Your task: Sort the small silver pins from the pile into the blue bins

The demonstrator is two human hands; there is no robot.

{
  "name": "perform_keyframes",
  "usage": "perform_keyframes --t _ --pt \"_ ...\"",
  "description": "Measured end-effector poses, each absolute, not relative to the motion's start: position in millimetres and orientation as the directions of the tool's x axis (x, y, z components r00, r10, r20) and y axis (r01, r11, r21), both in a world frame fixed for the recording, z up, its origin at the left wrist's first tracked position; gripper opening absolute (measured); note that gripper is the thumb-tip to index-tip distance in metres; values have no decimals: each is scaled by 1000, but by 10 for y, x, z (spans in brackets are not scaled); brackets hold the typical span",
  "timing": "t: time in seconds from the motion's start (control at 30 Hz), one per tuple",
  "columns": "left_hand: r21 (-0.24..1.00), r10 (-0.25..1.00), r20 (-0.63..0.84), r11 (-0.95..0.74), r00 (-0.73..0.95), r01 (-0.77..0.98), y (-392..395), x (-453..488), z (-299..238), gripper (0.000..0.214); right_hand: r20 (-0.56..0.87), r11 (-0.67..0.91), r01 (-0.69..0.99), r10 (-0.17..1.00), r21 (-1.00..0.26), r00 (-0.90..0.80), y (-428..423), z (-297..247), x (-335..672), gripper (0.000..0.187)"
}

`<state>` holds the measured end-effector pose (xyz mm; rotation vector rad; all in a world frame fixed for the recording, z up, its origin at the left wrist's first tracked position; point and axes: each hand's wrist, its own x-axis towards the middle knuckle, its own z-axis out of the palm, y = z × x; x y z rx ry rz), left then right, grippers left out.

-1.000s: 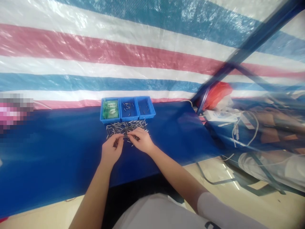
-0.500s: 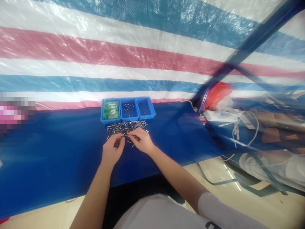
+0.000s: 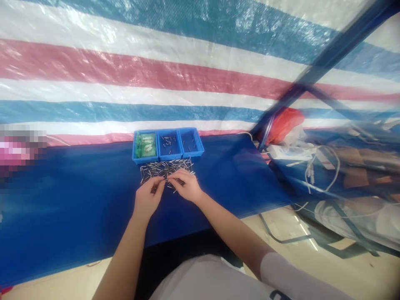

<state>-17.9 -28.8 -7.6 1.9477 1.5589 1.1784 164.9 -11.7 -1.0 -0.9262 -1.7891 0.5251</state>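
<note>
My left hand [image 3: 149,195] and my right hand [image 3: 186,184] meet fingertip to fingertip over the near edge of a pile of thin metal pins [image 3: 153,167]. Both are pinched closed. Whatever lies between the fingertips is too small to make out. Right behind the pile stand three blue bins side by side. The left bin [image 3: 134,153] has green plastic bags [image 3: 146,145] with pale pieces in it. Several pins lie in the middle bin [image 3: 170,157], and a few are scattered in the right bin [image 3: 196,154].
A blue cloth [image 3: 78,200] covers the table. Behind it hangs a striped plastic sheet [image 3: 125,68]. To the right are a slanted metal post [image 3: 300,83], a red bag [image 3: 284,125], a white box [image 3: 289,153] and a looped cable [image 3: 336,166]. A blurred pink item [image 3: 15,150] is at far left.
My fingertips have drawn together, the left hand shifting slightly right until the two pinches meet. The bins and the pile look the same.
</note>
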Motion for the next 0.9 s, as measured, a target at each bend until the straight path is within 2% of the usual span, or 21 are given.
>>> perform_keyframes --t 0.37,0.67,0.9 --pt "724 948 315 -263 33 638 -288 -205 -31 24 551 583 352 811 -733 -196 -119 1 1617 13" --pt "738 965 260 -226 41 635 -306 -208 -9 25 610 632 325 772 -703 -181 -108 1 1641 11" --pt "755 945 327 -266 6 599 -313 -171 -5 26 573 591 362 802 -720 -170 -115 -10 1665 11"
